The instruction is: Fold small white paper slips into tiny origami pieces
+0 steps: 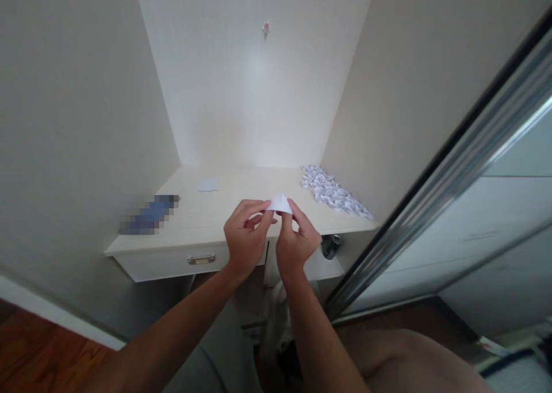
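Observation:
A small piece of folded white paper (281,203), roughly triangular with its peak upward, is held up above the front edge of the desk. My left hand (248,229) pinches its left corner between thumb and fingers. On the opposite corner, my right hand (296,237) grips the paper in the same way. Many small folded white paper pieces (332,191) lie in a long pile at the desk's right side. Toward the back left rests a flat stack of white paper (207,184).
The white desk (241,180) sits between two side panels. A blurred-out blue item (150,214) lies at its left. Below are a drawer with a metal handle (200,259) and a dark can (331,247) on a shelf. A metal-framed sliding door (431,168) stands at right.

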`<move>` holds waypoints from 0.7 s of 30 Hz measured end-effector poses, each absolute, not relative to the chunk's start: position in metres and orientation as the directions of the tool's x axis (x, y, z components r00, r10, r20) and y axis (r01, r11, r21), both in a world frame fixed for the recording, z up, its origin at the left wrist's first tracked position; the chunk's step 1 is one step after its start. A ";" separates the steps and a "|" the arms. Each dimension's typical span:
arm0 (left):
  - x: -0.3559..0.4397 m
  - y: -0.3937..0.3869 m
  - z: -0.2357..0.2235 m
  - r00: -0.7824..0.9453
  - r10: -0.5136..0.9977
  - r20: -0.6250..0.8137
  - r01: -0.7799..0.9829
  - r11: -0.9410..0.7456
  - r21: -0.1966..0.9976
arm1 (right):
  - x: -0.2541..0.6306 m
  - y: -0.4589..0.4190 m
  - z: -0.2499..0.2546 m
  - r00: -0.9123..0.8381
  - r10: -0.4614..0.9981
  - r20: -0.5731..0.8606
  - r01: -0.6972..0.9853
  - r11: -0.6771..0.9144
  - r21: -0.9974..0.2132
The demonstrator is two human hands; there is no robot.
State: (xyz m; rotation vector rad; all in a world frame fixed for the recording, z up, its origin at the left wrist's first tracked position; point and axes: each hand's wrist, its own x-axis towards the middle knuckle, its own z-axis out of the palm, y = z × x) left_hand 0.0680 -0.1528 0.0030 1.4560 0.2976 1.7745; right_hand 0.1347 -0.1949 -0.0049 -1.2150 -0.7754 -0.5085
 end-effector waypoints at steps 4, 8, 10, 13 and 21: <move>0.053 -0.190 0.027 -0.192 0.454 0.870 -0.216 -0.884 0.414 | 0.119 -0.231 0.017 0.469 -0.099 0.877 0.871 0.213 -0.442; 0.032 -0.217 0.043 -0.195 0.234 0.952 -0.104 -0.971 0.217 | 0.108 -0.262 0.034 0.337 -0.134 0.932 0.928 0.215 -0.304; 0.023 -0.226 0.048 -0.168 0.163 0.972 -0.066 -0.986 0.154 | 0.104 -0.273 0.038 0.352 -0.105 0.930 0.910 0.271 -0.314; 0.015 -0.238 0.055 -0.170 0.147 0.974 -0.051 -0.989 0.140 | 0.097 -0.284 0.045 0.447 -0.026 0.894 0.806 0.445 -0.390; 0.027 -0.266 0.055 -0.201 0.349 0.915 -0.197 -0.930 0.311 | 0.098 -0.305 0.065 0.602 0.401 0.690 0.225 0.745 -0.629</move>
